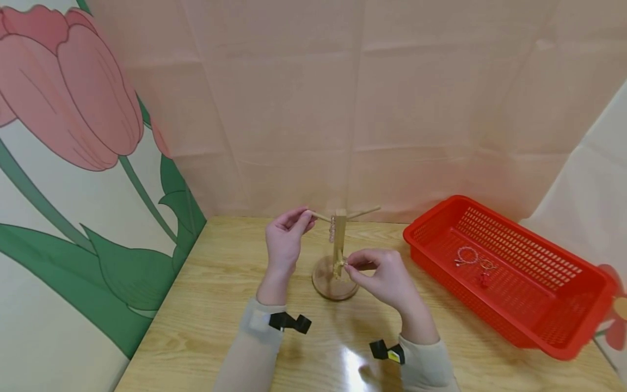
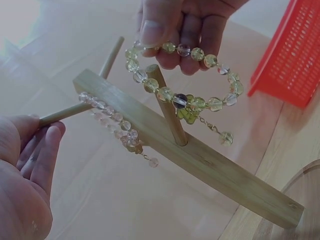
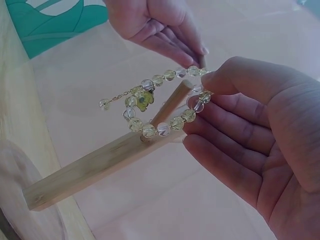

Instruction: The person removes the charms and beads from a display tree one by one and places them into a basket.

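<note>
A wooden stand has a square post (image 1: pixel 339 231) on a round base (image 1: pixel 323 283), with thin pegs sticking out. My left hand (image 1: pixel 286 237) pinches the end of the upper left peg (image 2: pixel 65 114). On that peg, close to the post, hangs a pale pink bead bracelet (image 2: pixel 119 118). With thumb and fingers my right hand (image 1: pixel 379 272) holds a yellow-green bead bracelet (image 2: pixel 215 103), which has a green charm (image 2: pixel 187 115) and a small dangling bead. The tip of a lower peg (image 3: pixel 172 102) shows inside this bracelet's ring in both wrist views.
To the right stands a red plastic basket (image 1: pixel 524 332) with a pink bracelet (image 1: pixel 468 255) and other small jewellery, including a red piece (image 1: pixel 484 279). Behind the wooden table (image 1: pixel 196 321) hangs a pinkish cloth (image 1: pixel 274 109). A tulip-print cloth (image 1: pixel 73 98) covers the left side.
</note>
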A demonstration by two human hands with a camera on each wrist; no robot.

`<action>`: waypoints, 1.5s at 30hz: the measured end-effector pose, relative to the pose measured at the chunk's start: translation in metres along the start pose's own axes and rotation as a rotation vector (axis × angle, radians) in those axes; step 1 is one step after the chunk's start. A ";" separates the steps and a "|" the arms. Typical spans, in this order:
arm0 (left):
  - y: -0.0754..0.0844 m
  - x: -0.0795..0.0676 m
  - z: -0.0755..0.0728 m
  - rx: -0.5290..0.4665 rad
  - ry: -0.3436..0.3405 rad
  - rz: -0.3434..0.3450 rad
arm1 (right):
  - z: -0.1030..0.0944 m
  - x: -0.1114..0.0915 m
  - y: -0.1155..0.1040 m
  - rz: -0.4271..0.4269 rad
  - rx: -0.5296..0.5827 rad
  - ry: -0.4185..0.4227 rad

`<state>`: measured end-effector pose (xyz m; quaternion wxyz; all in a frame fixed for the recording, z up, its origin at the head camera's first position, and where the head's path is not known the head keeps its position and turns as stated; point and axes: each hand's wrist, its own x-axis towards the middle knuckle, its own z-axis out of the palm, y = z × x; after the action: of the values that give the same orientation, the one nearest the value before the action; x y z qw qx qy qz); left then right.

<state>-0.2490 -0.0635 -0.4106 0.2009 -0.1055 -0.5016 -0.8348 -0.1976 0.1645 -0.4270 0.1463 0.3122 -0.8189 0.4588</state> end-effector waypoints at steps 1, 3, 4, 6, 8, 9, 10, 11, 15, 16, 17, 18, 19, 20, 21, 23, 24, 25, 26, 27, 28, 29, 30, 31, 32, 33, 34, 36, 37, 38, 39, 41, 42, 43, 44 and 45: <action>0.000 0.000 0.000 0.001 0.001 -0.001 | 0.000 0.000 0.000 -0.006 0.000 0.002; 0.000 0.000 0.000 0.004 0.005 -0.004 | -0.001 0.000 -0.001 -0.015 0.000 0.005; 0.000 0.000 0.000 0.007 0.006 -0.005 | -0.001 0.000 -0.002 -0.019 -0.002 0.005; 0.000 0.000 0.000 0.010 0.008 -0.007 | -0.002 0.000 -0.003 -0.023 -0.004 0.006; 0.000 0.000 0.000 0.014 0.009 -0.008 | -0.002 0.000 -0.003 -0.022 -0.006 0.006; 0.000 0.000 0.000 0.014 0.009 -0.009 | -0.002 0.000 -0.004 -0.021 -0.005 0.007; 0.001 -0.001 0.000 0.014 0.009 -0.009 | -0.002 -0.001 -0.004 -0.019 -0.004 0.008; 0.001 -0.001 0.000 0.012 0.009 -0.010 | -0.003 -0.001 -0.004 -0.019 -0.004 0.009; 0.000 -0.001 0.000 0.007 0.011 -0.007 | -0.003 -0.001 -0.005 -0.018 -0.005 0.013; 0.000 -0.001 0.000 0.006 0.012 -0.006 | -0.003 -0.001 -0.005 -0.019 -0.007 0.014; 0.000 -0.001 0.000 0.004 0.012 -0.004 | -0.004 -0.001 -0.005 -0.021 -0.010 0.015; 0.000 -0.001 0.000 0.003 0.013 -0.002 | -0.004 -0.001 -0.006 -0.022 -0.012 0.017; 0.000 -0.001 0.000 0.002 0.013 0.000 | -0.004 -0.001 -0.006 -0.024 -0.015 0.019; 0.000 -0.001 0.000 0.000 0.013 0.002 | -0.005 -0.001 -0.006 -0.025 -0.018 0.021; 0.000 -0.001 0.000 0.001 0.012 0.004 | -0.005 -0.002 -0.006 -0.027 -0.021 0.024; 0.000 -0.001 -0.001 -0.001 0.011 0.006 | -0.006 -0.002 -0.006 -0.029 -0.025 0.033; -0.001 -0.001 -0.001 -0.001 0.010 0.007 | -0.007 -0.002 -0.006 -0.030 -0.027 0.040; -0.001 -0.001 -0.001 -0.001 0.010 0.007 | -0.008 -0.002 -0.006 -0.031 -0.025 0.049; -0.001 -0.001 -0.001 -0.002 0.011 0.007 | -0.008 -0.003 -0.006 -0.031 -0.026 0.056; -0.001 -0.001 -0.001 -0.001 0.011 0.006 | -0.009 -0.003 -0.006 -0.032 -0.026 0.064; -0.001 -0.001 -0.001 -0.001 0.012 0.005 | -0.010 -0.003 -0.005 -0.032 -0.025 0.071; -0.001 -0.001 0.000 0.000 0.014 0.003 | -0.011 -0.004 -0.005 -0.032 -0.025 0.078; -0.001 -0.001 0.000 0.002 0.014 0.002 | -0.012 -0.004 -0.005 -0.031 -0.024 0.084; -0.001 -0.001 0.000 0.004 0.015 0.001 | -0.013 -0.005 -0.004 -0.027 -0.021 0.087; -0.001 -0.001 0.001 0.004 0.015 0.000 | -0.013 -0.005 -0.004 -0.025 -0.022 0.088; -0.001 -0.001 0.001 0.007 0.015 -0.001 | -0.014 -0.005 -0.004 -0.020 -0.019 0.089; -0.001 -0.001 0.001 0.009 0.014 -0.001 | -0.015 -0.006 -0.004 -0.015 -0.018 0.089; -0.001 -0.001 0.001 0.010 0.012 -0.001 | -0.016 -0.006 -0.005 -0.006 -0.016 0.089; -0.001 -0.001 0.001 0.011 0.012 -0.001 | -0.016 -0.007 -0.005 -0.003 -0.015 0.087; -0.001 -0.001 0.002 0.011 0.012 -0.001 | -0.016 -0.007 -0.005 -0.003 -0.015 0.085; -0.001 -0.001 0.002 0.012 0.013 -0.001 | -0.017 -0.007 -0.005 -0.001 -0.015 0.083; 0.000 -0.001 0.002 0.012 0.017 -0.001 | -0.017 -0.007 -0.005 -0.001 -0.020 0.076; 0.000 -0.001 0.002 0.012 0.019 -0.001 | -0.018 -0.007 -0.005 -0.001 -0.024 0.072; 0.000 -0.001 0.002 0.013 0.022 -0.002 | -0.018 -0.007 -0.005 0.001 -0.029 0.067; 0.001 -0.001 0.002 0.013 0.024 -0.004 | -0.019 -0.007 -0.005 0.002 -0.034 0.062; 0.001 -0.001 0.002 0.013 0.027 -0.005 | -0.020 -0.007 -0.005 0.006 -0.039 0.057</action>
<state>-0.2477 -0.0620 -0.4096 0.2061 -0.0918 -0.5047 -0.8333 -0.1901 0.1823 -0.4166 0.1742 0.2938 -0.8242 0.4518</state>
